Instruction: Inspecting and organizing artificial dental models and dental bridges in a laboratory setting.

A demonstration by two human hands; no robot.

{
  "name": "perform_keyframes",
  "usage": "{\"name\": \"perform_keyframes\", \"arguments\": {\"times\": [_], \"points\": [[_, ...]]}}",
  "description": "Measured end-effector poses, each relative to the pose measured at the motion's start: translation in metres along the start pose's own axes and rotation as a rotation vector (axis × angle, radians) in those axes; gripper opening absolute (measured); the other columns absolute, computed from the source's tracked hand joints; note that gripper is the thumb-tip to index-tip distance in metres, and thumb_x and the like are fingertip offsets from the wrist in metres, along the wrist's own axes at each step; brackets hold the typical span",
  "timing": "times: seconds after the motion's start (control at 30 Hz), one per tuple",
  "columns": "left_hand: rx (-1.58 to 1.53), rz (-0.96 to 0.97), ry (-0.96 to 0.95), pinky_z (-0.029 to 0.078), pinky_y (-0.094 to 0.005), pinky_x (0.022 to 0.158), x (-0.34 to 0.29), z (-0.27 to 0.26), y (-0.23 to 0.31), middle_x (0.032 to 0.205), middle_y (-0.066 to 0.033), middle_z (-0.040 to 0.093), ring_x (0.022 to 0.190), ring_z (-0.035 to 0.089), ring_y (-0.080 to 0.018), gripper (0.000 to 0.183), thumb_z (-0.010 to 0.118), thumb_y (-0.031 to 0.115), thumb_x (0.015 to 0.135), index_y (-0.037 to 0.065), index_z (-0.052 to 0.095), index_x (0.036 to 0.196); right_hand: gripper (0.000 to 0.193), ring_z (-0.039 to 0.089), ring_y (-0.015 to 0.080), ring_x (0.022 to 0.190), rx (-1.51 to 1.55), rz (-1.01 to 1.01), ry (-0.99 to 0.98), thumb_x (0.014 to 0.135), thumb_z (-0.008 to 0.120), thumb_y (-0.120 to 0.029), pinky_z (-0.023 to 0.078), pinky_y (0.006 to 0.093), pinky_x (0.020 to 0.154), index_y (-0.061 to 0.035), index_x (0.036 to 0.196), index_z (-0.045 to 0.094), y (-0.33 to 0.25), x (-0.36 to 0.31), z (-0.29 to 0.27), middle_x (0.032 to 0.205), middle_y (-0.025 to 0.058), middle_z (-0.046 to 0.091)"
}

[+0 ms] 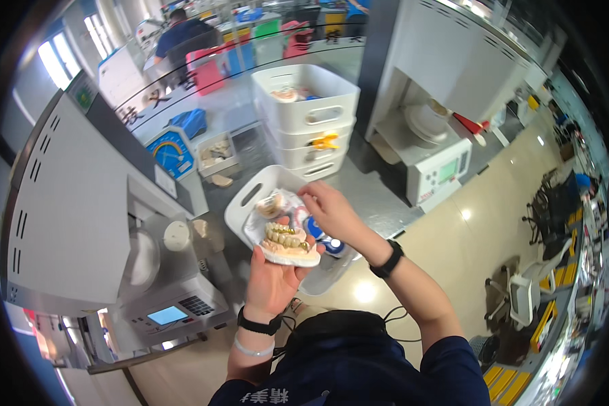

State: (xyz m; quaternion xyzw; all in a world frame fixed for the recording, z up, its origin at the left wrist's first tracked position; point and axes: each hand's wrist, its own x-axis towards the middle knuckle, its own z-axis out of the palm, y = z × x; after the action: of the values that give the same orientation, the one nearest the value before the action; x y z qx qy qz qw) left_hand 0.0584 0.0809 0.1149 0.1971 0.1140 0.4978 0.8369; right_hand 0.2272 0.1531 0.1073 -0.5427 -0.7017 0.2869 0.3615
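Note:
My left hand (275, 287) holds a dental model (291, 245) from below, with the thumb and fingers around its pale base. The model carries a row of cream teeth with gold-coloured parts. Beyond it a white plastic basket (235, 211) sits at the counter's edge, tilted in view. Inside lie another small dental model (269, 206), clear plastic wrapping and blue-and-white round items (331, 245). My right hand (335, 213) is over the basket's right side, its fingers bent and pressed together. Whatever is between its fingertips, if anything, is too small to make out.
Stacked white baskets (304, 111) stand behind on the grey counter. Furnace-like machines flank me, left (81, 203) and right (446, 61). A small tray of pale pieces (216, 154) and a blue dial gauge (170, 154) sit back left. A person (183, 34) sits far off.

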Motion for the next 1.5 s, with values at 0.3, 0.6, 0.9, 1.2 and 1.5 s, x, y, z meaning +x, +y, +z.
{"name": "perform_keyframes", "arguments": {"times": [0.3, 0.6, 0.9, 1.2, 1.5], "points": [[0.114, -0.357, -0.264, 0.043, -0.0376, 0.092, -0.031, 0.109, -0.151, 0.123, -0.0113, 0.043, 0.117, 0.044, -0.0263, 0.072, 0.066, 0.041, 0.076, 0.012, 0.027, 0.129, 0.051, 0.055, 0.0211, 0.085, 0.072, -0.228, 0.298, 0.069, 0.071, -0.013, 0.046, 0.0289, 0.072, -0.0015, 0.114, 0.053, -0.07, -0.255, -0.16, 0.103, 0.0117, 0.053], [0.396, -0.467, -0.755, 0.046, -0.0308, 0.086, -0.076, 0.221, -0.341, 0.109, -0.0107, 0.048, 0.099, 0.054, -0.0188, 0.062, 0.069, 0.005, 0.075, 0.006, 0.029, 0.123, 0.045, 0.054, 0.0227, 0.089, -0.145, 0.166, 0.95, 0.067, 0.057, 0.001, 0.043, 0.0317, 0.081, -0.0016, 0.112, 0.051, -0.063, -0.474, -0.21, 0.103, 0.0122, 0.054], [0.393, -0.715, -1.332, 0.045, -0.0304, 0.088, -0.153, 0.282, -0.516, 0.112, -0.0083, 0.04, 0.105, 0.048, -0.0182, 0.067, 0.07, -0.005, 0.068, 0.006, 0.032, 0.122, 0.042, 0.044, 0.0237, 0.109, -0.079, 0.246, 1.632, 0.079, 0.05, -0.021, 0.033, 0.0343, 0.095, -0.0021, 0.117, 0.049, -0.071, -0.624, -0.211, 0.113, 0.0137, 0.048], [0.082, -1.314, -1.504, 0.044, -0.0309, 0.091, -0.211, 0.349, -0.678, 0.116, -0.0077, 0.039, 0.107, 0.047, -0.0181, 0.067, 0.062, -0.013, 0.069, 0.007, 0.029, 0.124, 0.042, 0.045, 0.0261, 0.108, -0.521, 0.701, 1.931, 0.086, 0.046, -0.028, 0.034, 0.0357, 0.094, -0.0002, 0.118, 0.048, -0.053, -0.723, -0.254, 0.114, 0.016, 0.045], [0.025, -1.437, -1.898, 0.046, -0.027, 0.083, -0.279, 0.438, -0.81, 0.107, -0.0057, 0.043, 0.098, 0.051, -0.0142, 0.063, 0.069, -0.006, 0.068, 0.005, 0.035, 0.12, 0.035, 0.047, 0.0258, 0.105, -0.726, 0.992, 2.266, 0.084, 0.048, -0.014, 0.036, 0.0338, 0.092, -0.0004, 0.117, 0.048, -0.047, -0.809, -0.332, 0.109, 0.0144, 0.047]]}}
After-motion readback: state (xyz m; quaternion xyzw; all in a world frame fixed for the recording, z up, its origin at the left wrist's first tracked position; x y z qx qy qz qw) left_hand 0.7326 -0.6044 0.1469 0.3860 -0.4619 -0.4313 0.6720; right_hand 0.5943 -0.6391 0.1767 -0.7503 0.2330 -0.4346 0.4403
